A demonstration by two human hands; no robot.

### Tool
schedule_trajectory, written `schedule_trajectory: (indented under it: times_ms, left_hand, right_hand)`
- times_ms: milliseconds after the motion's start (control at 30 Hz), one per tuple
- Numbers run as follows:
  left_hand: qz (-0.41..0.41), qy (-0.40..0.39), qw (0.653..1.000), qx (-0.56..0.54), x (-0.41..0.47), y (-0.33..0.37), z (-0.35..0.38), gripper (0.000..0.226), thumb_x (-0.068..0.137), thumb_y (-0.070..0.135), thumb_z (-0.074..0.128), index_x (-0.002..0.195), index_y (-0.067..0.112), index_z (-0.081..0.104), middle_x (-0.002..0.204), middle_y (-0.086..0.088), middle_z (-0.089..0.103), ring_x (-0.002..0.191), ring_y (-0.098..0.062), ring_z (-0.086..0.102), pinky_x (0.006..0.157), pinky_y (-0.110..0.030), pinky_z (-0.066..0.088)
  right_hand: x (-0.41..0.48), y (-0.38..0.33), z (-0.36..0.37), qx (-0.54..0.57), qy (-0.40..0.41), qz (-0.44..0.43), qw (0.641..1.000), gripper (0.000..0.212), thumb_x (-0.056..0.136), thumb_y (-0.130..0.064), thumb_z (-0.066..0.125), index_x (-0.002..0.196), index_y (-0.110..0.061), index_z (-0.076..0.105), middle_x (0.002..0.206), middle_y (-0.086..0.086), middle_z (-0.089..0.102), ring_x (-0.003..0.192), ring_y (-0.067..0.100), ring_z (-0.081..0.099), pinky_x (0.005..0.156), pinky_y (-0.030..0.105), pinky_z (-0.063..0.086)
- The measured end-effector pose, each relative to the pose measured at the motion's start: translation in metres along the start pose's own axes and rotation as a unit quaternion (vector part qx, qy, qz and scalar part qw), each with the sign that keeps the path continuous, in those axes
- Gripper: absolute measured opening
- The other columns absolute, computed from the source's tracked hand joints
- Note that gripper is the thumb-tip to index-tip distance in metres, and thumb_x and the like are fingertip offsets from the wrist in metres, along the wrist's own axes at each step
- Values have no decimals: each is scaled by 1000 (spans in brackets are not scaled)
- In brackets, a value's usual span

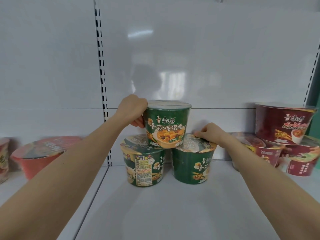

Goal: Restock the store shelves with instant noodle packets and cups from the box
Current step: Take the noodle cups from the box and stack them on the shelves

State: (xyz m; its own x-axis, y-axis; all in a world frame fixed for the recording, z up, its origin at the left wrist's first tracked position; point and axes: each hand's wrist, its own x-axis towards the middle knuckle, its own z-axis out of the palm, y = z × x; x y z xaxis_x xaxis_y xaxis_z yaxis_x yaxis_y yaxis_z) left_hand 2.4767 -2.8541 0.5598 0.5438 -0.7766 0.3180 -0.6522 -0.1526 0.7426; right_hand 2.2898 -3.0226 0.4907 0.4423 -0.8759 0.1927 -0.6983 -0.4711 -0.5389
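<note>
At the far left, a pink cup of noodles stands on the white shelf, blurred, with the edge of 1 more cup just beside it at the frame's border. To its right, a slotted post runs up the white back panel.

The left hand reaches in past the post and grips the top green cup at its left side. The fingers are curled over the rim and the thumb is pressed against the wall lower down. This cup stands upright, with its printed front facing the camera. It sits on the lids of 2 other cups, bridging them. These are the lower left green cup and the lower right green cup, both upright on the shelf and just beside each other. Together the 3 make a small pyramid in the middle of the shelf.

The right hand rests on the lid of the lower right green cup, at its right rim. Its fingers are curled and the fingertips touch the lid. I cannot tell whether it clasps the rim or only presses down.

Further right, 3 dark red cups are stacked the same way, 1 on top of 2, against the back panel.
</note>
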Motion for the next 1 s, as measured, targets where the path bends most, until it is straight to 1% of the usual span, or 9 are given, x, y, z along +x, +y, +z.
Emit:
schedule_trajectory:
  times_ms: [167, 267, 400, 533, 633, 700, 800, 867, 1000]
  left_hand:
    - [-15, -18, 1000, 20, 0, 6, 0, 31, 86, 14, 34, 82, -8, 57, 65, -21, 67, 59, -30, 68, 49, -25, 49]
    - [-24, -33, 999, 30, -1, 8, -1, 32, 87, 14, 33, 85, -8, 57, 64, -20, 67, 55, -27, 67, 48, -23, 49]
    - [-24, -32, 999, 32, -1, 8, -1, 34, 88, 15, 33, 87, -9, 57, 64, -20, 67, 56, -27, 67, 49, -24, 49]
    - [-24, -27, 999, 35, -3, 8, 0, 34, 88, 15, 33, 84, -9, 57, 64, -19, 67, 58, -27, 66, 51, -25, 51]
    - [-19, -22, 999, 27, -5, 6, 0, 35, 88, 18, 32, 80, -6, 56, 63, -18, 67, 57, -27, 66, 52, -25, 50]
    - [-13, -16, 1000, 14, -6, 5, 0, 37, 90, 22, 30, 78, -5, 53, 63, -19, 66, 57, -27, 66, 51, -24, 49]
    - [1, -3, 1000, -7, -7, 2, 0, 43, 93, 28, 24, 78, -3, 51, 67, -20, 66, 62, -28, 67, 55, -25, 51]
    - [22, 18, 1000, -11, -9, -1, -1, 49, 95, 32, 21, 81, -3, 53, 68, -20, 67, 64, -29, 68, 60, -28, 53]
    - [103, 122, 984, 80, -16, -7, -8, 61, 97, 39, 18, 77, -1, 60, 70, -16, 69, 60, -26, 66, 69, -31, 51]
  right_hand:
    - [8, 1, 3, 46, -4, -3, 999, 40, 84, -41, 62, 81, -1, 64, 82, 11, 65, 69, 21, 57, 62, 28, 43]
    - [9, 3, 3, 61, -10, 2, 998, 47, 81, -43, 64, 89, 3, 67, 84, 13, 67, 67, 20, 58, 64, 29, 45]
    - [9, 3, 4, 53, -14, -2, 998, 45, 81, -44, 64, 86, 1, 67, 79, 11, 66, 62, 16, 56, 58, 25, 43]
    - [8, 1, 3, 35, -19, -14, 999, 41, 84, -44, 61, 84, -3, 66, 76, 7, 63, 67, 18, 57, 57, 24, 42]
    - [6, -1, 0, -1, -22, -34, 999, 40, 87, -45, 55, 71, -10, 61, 70, 2, 60, 68, 17, 55, 56, 23, 39]
    - [4, -3, -3, -10, -9, -47, 999, 43, 90, -46, 49, 70, -9, 59, 71, 3, 60, 66, 16, 55, 56, 22, 39]
    - [-1, -6, -10, 5, 28, -63, 998, 45, 93, -43, 44, 81, -3, 60, 82, 10, 64, 76, 25, 59, 62, 27, 45]
    - [-7, -8, -14, 16, 44, -78, 996, 43, 94, -39, 44, 80, -2, 60, 84, 13, 66, 81, 29, 63, 70, 31, 49]
    - [-26, -12, -27, 1, 101, -122, 987, 34, 95, -25, 47, 83, 2, 63, 87, 19, 70, 74, 24, 62, 74, 30, 47]
